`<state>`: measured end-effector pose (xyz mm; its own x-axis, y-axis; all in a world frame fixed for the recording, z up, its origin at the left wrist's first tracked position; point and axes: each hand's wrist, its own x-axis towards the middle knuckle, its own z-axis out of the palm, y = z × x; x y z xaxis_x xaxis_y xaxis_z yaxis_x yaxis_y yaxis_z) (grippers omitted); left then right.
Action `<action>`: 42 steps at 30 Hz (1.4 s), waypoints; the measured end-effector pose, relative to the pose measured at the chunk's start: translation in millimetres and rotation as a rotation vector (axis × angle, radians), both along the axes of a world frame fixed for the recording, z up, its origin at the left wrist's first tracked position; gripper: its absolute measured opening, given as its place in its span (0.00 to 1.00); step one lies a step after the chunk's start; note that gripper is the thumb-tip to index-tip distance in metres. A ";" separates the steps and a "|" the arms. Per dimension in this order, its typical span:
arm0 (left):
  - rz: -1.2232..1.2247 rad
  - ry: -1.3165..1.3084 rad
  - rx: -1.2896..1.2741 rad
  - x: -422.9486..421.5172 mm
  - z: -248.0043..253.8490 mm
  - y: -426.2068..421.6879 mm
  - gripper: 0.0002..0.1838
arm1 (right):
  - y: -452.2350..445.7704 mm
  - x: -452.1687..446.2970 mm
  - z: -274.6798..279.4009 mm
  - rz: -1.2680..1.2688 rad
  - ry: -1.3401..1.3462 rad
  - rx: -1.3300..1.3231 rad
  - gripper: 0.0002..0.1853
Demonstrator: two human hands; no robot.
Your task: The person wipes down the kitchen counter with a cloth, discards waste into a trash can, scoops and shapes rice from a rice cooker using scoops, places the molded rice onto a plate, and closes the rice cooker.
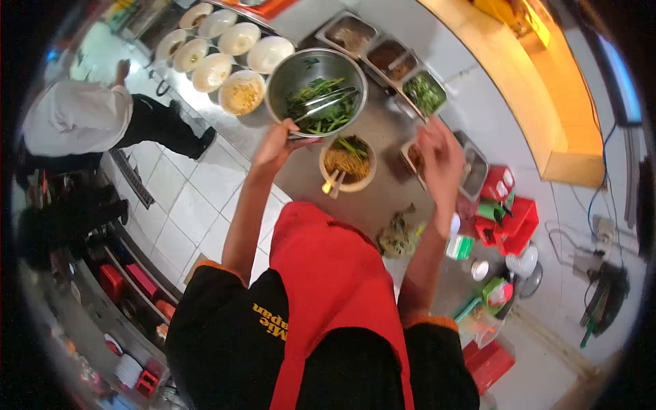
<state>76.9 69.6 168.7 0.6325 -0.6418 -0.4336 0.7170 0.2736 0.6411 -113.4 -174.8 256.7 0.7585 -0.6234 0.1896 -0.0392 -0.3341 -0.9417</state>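
Observation:
My left hand (275,147) is closed on the near rim of a steel mixing bowl (275,89). Cut leafy greens (318,123) lie inside it, with metal tongs (326,104) on top. Just below the mixing bowl stands a serving bowl (370,179) of noodles (347,164) with greens and two utensil handles leaning over its near rim. My right hand (439,157) is raised over the steel containers at the right, slightly blurred. Its fingers are bunched together, and whatever they hold is too small to make out. Closest to them is a container of chopped green herbs (425,93).
Several white bowls (239,39) stand in rows at upper left, one holding noodles (241,96). More topping containers (350,34) line the wall. A plastic bag (398,236) and red basket (514,225) are at right. Another person (82,116) stands at left.

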 end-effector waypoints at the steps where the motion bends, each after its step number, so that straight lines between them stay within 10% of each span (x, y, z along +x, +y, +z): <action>1: 0.045 -0.048 -0.014 10.6 0.6 -9.3 0.19 | -4.1 -14.5 -1.4 0.010 0.068 0.007 0.20; 13: 0.164 0.023 -0.124 226.6 -40.6 -116.3 0.22 | 37.3 -152.6 -96.4 0.306 0.919 0.190 0.23; 18: 0.198 -0.072 -0.435 248.5 -69.4 -111.3 0.29 | 61.9 -141.4 -105.1 0.327 0.850 0.176 0.23; 24: 0.339 -0.545 0.265 149.4 -81.0 -43.4 0.17 | 71.5 -132.2 -118.1 0.358 0.950 0.160 0.25; 31: -0.251 -0.651 0.633 -15.6 -155.5 45.8 0.09 | 35.6 -195.6 -178.1 0.205 1.198 0.046 0.30; 33: -0.241 -1.357 0.916 -35.2 -168.1 49.3 0.14 | 24.4 -204.3 -190.8 0.146 1.269 -0.136 0.32; 40: -0.218 -1.359 0.922 -10.4 -162.9 1.0 0.19 | 34.2 -218.5 -232.3 -0.135 1.423 -0.286 0.32; 42: -0.537 -1.191 1.061 -10.6 -152.0 -3.4 0.17 | 44.4 -218.0 -230.7 -0.217 1.441 -0.382 0.31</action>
<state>66.3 66.2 16.7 0.7255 -0.6370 -0.2605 -0.4066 -0.7021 0.5846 -331.5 -130.3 26.0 0.3336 -0.8317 -0.4438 -0.9082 -0.4098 0.0854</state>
